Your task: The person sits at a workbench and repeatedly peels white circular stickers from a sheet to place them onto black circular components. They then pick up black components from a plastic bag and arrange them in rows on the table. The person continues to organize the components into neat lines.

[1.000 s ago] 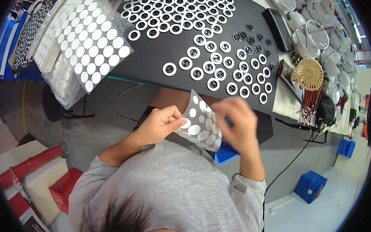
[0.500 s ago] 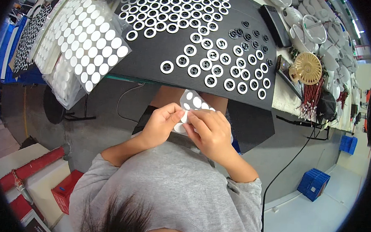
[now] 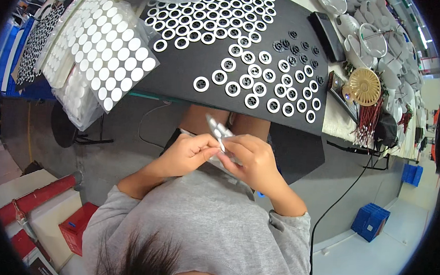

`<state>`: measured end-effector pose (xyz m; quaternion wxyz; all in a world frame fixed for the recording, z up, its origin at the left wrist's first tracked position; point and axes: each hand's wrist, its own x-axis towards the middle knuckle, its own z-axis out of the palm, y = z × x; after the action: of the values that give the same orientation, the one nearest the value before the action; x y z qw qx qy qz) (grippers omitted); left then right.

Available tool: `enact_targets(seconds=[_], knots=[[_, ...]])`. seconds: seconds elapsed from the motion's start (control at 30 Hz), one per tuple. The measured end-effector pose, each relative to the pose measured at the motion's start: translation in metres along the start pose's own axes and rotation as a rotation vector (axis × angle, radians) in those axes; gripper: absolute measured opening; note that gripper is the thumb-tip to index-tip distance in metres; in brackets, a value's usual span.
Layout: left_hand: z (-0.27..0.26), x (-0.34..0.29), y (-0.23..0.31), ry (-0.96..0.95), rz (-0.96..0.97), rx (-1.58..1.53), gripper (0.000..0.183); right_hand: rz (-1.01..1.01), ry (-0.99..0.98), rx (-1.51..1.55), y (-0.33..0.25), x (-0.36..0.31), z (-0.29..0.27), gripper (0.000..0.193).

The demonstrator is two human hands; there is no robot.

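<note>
Over my lap, just off the near edge of the black board [image 3: 183, 81], I hold a small clear sheet of round white stickers [image 3: 217, 129]. It is bent and seen nearly edge-on, its upper part blurred. My left hand [image 3: 191, 154] is closed, thumb and fingertips pinched at the sheet's lower edge. My right hand [image 3: 251, 159] grips the sheet from the other side, its fingertips almost touching the left ones. Whether a sticker is between the left fingertips is hidden. Several black round parts with white rings [image 3: 252, 101] lie on the board ahead.
Black parts without rings [image 3: 293, 50] sit at the board's far right. Larger sticker sheets [image 3: 116, 55] overhang the board's left edge. On the right are a dark box [image 3: 328, 36], a cream-coloured small fan [image 3: 364, 86], red wires [image 3: 365, 121] and white housings [image 3: 373, 40].
The sticker sheet has tilted from showing its face to nearly edge-on and bent. Both hands have shifted slightly lower, keeping their pinch. The view has moved a little.
</note>
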<state>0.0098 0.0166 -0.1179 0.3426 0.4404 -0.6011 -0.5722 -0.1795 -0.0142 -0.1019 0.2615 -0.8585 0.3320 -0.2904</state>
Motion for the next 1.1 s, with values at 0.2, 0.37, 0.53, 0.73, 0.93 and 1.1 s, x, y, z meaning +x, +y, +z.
enact_targets(seconds=[0.2,0.37,0.53,0.73,0.93,1.1], knots=[[-0.003,0.002,0.004,-0.023,0.125,0.057,0.012,0.091,-0.108,0.262,0.001,0.008,-0.008,0.007],[-0.004,0.001,0.008,-0.108,0.001,0.039,0.018,0.199,-0.143,0.443,0.002,0.01,-0.015,0.012],[0.001,0.005,0.006,-0.062,0.068,0.023,0.019,0.306,-0.236,0.543,0.014,0.012,-0.025,0.01],[0.001,0.006,-0.003,-0.013,0.087,0.056,0.021,0.303,-0.169,0.401,0.018,0.021,-0.038,0.009],[-0.001,0.005,-0.011,0.065,0.052,-0.056,0.023,0.335,-0.002,0.311,0.055,0.04,-0.059,0.013],[0.0,-0.001,-0.018,0.059,0.005,-0.118,0.024,0.48,0.092,0.111,0.11,0.059,-0.101,0.015]])
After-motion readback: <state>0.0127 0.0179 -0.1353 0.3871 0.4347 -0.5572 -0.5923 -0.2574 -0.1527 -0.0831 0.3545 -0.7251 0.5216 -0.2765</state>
